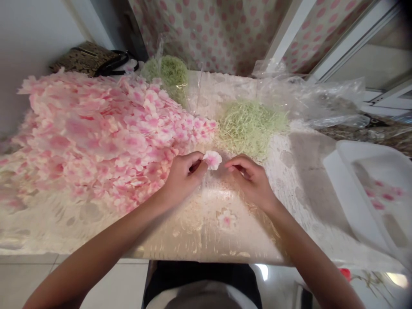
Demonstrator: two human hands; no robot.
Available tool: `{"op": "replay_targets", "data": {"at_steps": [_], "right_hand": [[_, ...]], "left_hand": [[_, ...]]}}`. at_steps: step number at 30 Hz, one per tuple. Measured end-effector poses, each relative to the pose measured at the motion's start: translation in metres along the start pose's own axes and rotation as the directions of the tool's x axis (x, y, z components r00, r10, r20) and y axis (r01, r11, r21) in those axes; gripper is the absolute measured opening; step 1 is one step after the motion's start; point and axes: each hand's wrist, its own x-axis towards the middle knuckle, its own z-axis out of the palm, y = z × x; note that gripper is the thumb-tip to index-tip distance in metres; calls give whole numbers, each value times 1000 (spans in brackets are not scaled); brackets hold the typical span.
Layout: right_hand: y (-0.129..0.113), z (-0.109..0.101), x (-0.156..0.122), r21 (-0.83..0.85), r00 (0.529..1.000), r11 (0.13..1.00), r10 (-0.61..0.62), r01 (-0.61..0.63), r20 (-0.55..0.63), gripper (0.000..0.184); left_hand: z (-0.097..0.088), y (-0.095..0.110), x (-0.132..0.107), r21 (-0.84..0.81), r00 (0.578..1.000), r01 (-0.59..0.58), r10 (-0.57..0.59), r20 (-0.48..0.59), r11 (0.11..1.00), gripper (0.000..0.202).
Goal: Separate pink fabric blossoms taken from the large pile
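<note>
My left hand [189, 169] pinches a pale pink artificial flower [212, 160] by its edge, between thumb and forefinger. Just to the right of the flower, my right hand [249, 176] is closed in a pinch with its fingertips apart from the petals. Whether something thin sits in that pinch is too small to make out. A large heap of pink artificial flowers [106, 128] spreads beside my left hand. Beyond my right hand lies a loose pile of thin pale green strands [251, 124]. One more single flower [227, 219] lies on the table between my forearms.
A white plastic tub [347, 189] with a few pink flowers stands at the right. Clear plastic bags [325, 98] lie at the back right. A bag of green strands [172, 73] and a patterned handbag [83, 58] are at the back left. A patterned cover [189, 240] lies over the table.
</note>
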Motion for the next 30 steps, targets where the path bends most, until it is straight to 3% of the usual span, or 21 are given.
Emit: {"op": "replay_targets", "data": {"at_steps": [4,8,12,18,24,30], "right_hand": [[-3,-3,1,278,983,944,184,-176,-4,1],[-5,-5,-1,418,987,896,159,-151,17,8],[-9,-4,-3,325,994,942,103,-86,-35,7],[-13,8,-8,59,985,985,-161,164,-56,10],[-7,17,-13,32,994,994,-108,108,6,11],[-4,19,-14,-39,993,993,-116,115,-11,14]], "left_hand": [[1,-4,-1,62,998,-54,52,28,997,26],[3,-7,-2,103,997,-77,73,39,992,21],[5,-7,-5,135,995,-94,89,46,986,21],[6,-1,-9,152,990,-103,87,111,983,23],[9,0,-10,87,982,-133,120,147,987,27],[9,1,-11,81,979,-120,104,175,990,26]]}}
